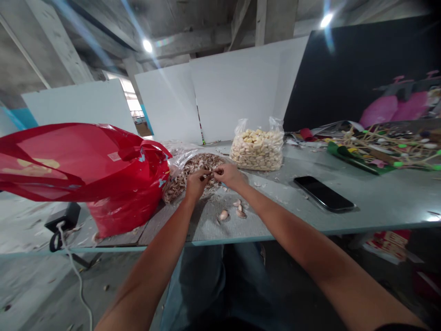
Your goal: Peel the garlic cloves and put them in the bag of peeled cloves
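My left hand (197, 185) and my right hand (230, 175) meet at the fingertips above a heap of dry garlic skins (203, 162) in a clear plastic bag. Both are closed in a pinch on a small thing that looks like a garlic clove, mostly hidden by the fingers. Nearer the table's front edge lie several unpeeled garlic cloves (223, 215). Behind my right hand, a clear bag of peeled garlic cloves (257, 149) stands upright.
A large red plastic bag (127, 209) stands left of the skins, beside a black power adapter (64, 216) with a white cable. A phone (324, 193) lies at right. Farther right are a green sheet (358, 158) and tangled craft sticks. White panels (241, 87) rise behind.
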A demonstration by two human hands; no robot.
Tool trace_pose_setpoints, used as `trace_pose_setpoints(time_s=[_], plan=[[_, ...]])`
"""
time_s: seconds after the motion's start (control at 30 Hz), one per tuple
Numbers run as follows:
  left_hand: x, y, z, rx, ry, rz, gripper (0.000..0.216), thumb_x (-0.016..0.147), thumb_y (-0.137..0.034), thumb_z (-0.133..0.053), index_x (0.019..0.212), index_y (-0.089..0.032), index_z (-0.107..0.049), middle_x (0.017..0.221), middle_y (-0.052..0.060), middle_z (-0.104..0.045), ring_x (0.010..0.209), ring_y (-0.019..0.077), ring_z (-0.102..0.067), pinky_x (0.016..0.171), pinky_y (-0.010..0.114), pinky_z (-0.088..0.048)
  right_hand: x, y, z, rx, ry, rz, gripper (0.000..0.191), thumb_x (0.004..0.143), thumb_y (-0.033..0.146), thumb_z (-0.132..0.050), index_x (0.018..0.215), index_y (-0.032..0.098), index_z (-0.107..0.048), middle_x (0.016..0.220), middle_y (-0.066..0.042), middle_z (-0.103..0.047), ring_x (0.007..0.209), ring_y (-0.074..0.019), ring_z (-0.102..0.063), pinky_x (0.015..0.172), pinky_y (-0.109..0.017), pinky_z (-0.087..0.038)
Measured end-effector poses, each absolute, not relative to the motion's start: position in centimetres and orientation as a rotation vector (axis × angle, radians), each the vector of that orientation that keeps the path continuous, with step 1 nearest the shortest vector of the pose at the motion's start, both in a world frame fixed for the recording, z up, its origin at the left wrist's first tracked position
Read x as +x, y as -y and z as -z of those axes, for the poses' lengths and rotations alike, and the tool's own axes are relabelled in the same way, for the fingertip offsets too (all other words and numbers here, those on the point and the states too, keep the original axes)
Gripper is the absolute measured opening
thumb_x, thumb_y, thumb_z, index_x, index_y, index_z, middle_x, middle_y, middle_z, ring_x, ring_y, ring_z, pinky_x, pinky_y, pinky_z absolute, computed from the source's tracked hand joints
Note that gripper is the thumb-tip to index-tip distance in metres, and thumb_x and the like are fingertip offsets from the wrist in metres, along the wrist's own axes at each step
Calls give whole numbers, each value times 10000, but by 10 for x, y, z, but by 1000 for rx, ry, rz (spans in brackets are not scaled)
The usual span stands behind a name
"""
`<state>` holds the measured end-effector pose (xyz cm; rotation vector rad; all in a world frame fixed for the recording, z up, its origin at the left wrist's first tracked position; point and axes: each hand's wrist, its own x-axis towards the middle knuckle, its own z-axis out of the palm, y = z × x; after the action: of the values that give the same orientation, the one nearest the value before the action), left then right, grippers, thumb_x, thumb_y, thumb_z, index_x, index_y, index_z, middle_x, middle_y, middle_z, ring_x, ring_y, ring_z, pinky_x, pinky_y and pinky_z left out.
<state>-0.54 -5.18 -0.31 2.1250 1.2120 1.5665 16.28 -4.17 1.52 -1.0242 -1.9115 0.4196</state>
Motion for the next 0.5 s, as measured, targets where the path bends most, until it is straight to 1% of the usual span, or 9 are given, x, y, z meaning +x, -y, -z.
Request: trace_pose_setpoints(time_s=[0.1, 0.2, 0.33, 0.4, 0.5], plan=[[-6, 51, 4, 2107, -1221, -1571, 179, 743, -267, -665, 886, -217, -761, 893, 55, -728, 677, 149, -609, 667, 250, -467, 159, 46, -17, -1077, 1903, -348, 162, 746, 226, -597, 754, 148, -739, 652, -33, -676, 607, -139, -575, 578, -239, -386], [-6, 50, 5, 2041, -1225, -1587, 176, 732, -266, -671, 875, -218, -763, 865, 53, -728, 705, 161, -625, 665, 252, -476, 157, 47, -17, -1099, 1897, -325, 160, 750, 221, -594, 755, 146, -735, 675, -37, -684, 621, -135, -573, 599, -235, -387], [-3, 51, 5, 1969, -1223, -1602, 169, 724, -260, -673, 855, -209, -766, 828, 48, -728, 669, 151, -627, 632, 245, -480, 156, 47, -19, -1125, 1877, -306, 144, 739, 205, -593, 742, 137, -721, 674, -38, -680, 618, -135, -562, 606, -239, -386], [-1, 51, 4, 1909, -1208, -1620, 176, 711, -268, -683, 848, -198, -765, 813, 49, -729, 617, 138, -615, 592, 239, -475, 157, 48, -20, -1110, 1858, -345, 136, 733, 197, -587, 725, 135, -707, 650, -33, -669, 610, -138, -563, 598, -238, -389], [3, 53, 2, 1773, -1142, -1616, 242, 689, -306, -698, 889, -183, -757, 822, 51, -730, 550, 121, -595, 527, 233, -469, 159, 46, -19, -1035, 1817, -518, 148, 747, 204, -552, 702, 138, -676, 603, -20, -647, 582, -139, -573, 567, -230, -406]])
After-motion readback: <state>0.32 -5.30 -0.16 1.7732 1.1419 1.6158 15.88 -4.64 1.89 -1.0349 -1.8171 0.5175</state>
